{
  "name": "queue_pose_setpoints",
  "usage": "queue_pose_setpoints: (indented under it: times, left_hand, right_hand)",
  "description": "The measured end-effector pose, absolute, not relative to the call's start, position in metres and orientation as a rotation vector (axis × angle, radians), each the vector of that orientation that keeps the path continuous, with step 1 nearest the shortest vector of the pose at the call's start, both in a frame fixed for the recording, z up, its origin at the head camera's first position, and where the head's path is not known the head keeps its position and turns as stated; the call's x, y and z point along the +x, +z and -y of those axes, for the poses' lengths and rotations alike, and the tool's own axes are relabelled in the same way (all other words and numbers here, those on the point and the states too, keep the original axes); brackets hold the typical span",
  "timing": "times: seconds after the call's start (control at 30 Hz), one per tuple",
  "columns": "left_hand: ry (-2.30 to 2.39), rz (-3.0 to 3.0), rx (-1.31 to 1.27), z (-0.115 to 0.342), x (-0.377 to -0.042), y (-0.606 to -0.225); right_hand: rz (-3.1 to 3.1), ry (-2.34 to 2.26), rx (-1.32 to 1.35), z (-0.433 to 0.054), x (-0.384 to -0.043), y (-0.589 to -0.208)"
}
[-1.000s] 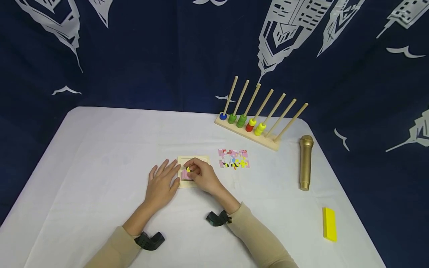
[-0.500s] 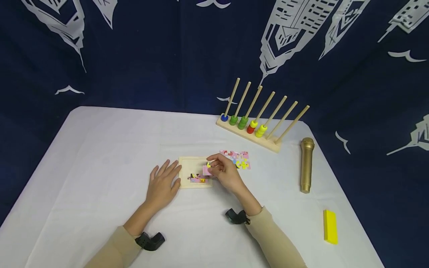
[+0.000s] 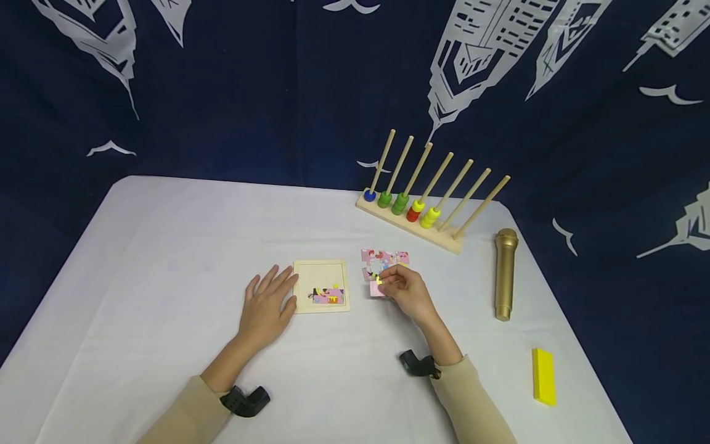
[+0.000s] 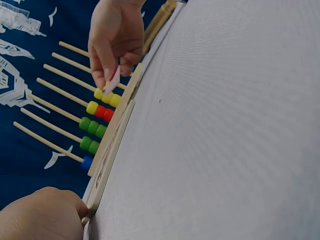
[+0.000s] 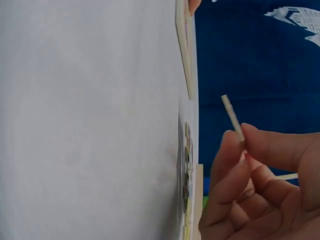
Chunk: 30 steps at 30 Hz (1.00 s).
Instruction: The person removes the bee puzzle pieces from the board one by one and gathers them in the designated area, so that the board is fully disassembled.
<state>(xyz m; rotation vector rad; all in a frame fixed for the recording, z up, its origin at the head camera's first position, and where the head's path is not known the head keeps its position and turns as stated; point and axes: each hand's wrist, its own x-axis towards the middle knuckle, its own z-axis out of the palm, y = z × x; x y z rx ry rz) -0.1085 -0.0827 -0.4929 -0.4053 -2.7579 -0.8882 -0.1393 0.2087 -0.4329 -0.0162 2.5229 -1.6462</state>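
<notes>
Fingers spread and straight, my left hand [image 3: 270, 306] rests against the left edge of a pale wooden puzzle tray [image 3: 313, 274]. In the left wrist view its thumb side meets the tray's edge. Joined pink puzzle pieces [image 3: 328, 296] lie in the tray's lower right part. My right hand [image 3: 409, 295] pinches a pink puzzle piece [image 3: 376, 289] between thumb and fingers, just in front of a cluster of loose puzzle pieces [image 3: 383, 254]. The right wrist view shows the held piece [image 5: 232, 117] edge-on, raised off the table; the fingers partly cover it.
Behind the loose pieces stands a wooden peg abacus [image 3: 410, 223] with coloured beads. A gold microphone [image 3: 505, 274] lies at the right, and a yellow block [image 3: 544, 377] is nearer the front. A dark patterned cloth [image 3: 249, 92] hangs behind the white table [image 3: 183, 246].
My right hand has carried the pink puzzle piece from over the tray rightward to the loose pieces, uncovering the joined pieces in the tray. The left hand has stayed in place.
</notes>
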Motion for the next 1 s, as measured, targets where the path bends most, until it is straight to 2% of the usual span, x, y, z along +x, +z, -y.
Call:
queue_pose_setpoints:
  times: [0.4,1.0]
  left_hand:
    - [-0.89,2.749,-0.407,0.082,-0.108,-0.492]
    - [-0.892,2.749,-0.405,0.083,-0.108,-0.492]
  right_hand:
    - [-2.599,-1.555,-0.014,-0.206,-0.143,-0.452]
    - [-2.879,-1.336,-0.136,-0.202,-0.138,-0.455]
